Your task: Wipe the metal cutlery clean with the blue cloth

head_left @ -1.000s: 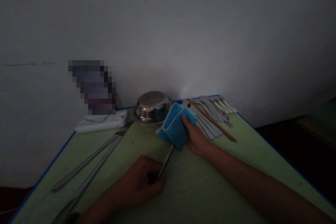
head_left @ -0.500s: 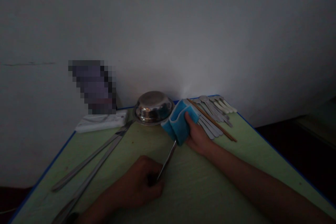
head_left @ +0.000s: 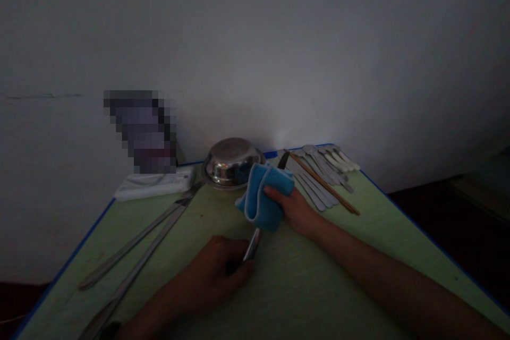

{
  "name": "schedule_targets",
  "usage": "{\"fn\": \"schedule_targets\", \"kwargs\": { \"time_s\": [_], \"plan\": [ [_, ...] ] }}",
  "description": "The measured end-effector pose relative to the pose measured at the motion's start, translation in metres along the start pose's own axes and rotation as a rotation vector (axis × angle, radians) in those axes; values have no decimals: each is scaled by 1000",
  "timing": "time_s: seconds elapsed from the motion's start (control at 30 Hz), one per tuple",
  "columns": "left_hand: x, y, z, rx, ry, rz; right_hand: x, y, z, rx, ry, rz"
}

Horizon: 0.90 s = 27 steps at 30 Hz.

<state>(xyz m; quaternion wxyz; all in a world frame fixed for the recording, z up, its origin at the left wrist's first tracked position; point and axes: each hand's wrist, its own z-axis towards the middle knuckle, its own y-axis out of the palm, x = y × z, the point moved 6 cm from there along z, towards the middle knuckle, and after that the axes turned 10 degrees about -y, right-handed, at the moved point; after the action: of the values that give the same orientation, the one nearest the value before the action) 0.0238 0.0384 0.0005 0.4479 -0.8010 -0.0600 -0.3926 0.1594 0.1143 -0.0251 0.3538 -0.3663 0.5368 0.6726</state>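
My left hand (head_left: 223, 268) is closed around the lower end of a long metal utensil (head_left: 252, 247), which slants away from me. Its far end, dark and narrow like a blade, sticks out beyond a blue cloth (head_left: 265, 199). The folded cloth, edged in a paler trim, is gripped by my right hand (head_left: 295, 207) and wraps the utensil's middle, hiding that stretch. My right thumb presses on the cloth's side. Just behind the cloth, an upturned steel bowl (head_left: 233, 162) rests near the wall.
On the green table (head_left: 191, 276), several metal utensils (head_left: 319, 191), brown chopsticks (head_left: 326, 186) and several spoons (head_left: 314, 155) lie at the back right. Two long metal pieces (head_left: 139, 244) lie left. A blurred-out upright object (head_left: 143, 133) stands behind a white box (head_left: 155, 183).
My right hand and the cloth have slid down the utensil towards my left hand. The utensil's dark far end now shows above the cloth, and its handle has turned slightly.
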Motion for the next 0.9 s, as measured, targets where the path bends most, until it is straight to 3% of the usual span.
{"fn": "schedule_targets", "kwargs": {
  "time_s": [0.17,0.5,0.73,0.9],
  "plan": [
    [-2,-2,2,52,-15,-97,-1,3,-1,-8,8,1],
    [3,-3,3,39,4,-11,1,-1,-3,72,61,-12],
    [-5,-4,-5,114,40,22,3,-5,2,273,190,264],
    [-8,-8,-10,144,100,35,0,-11,8,306,167,458]
  ]
}}
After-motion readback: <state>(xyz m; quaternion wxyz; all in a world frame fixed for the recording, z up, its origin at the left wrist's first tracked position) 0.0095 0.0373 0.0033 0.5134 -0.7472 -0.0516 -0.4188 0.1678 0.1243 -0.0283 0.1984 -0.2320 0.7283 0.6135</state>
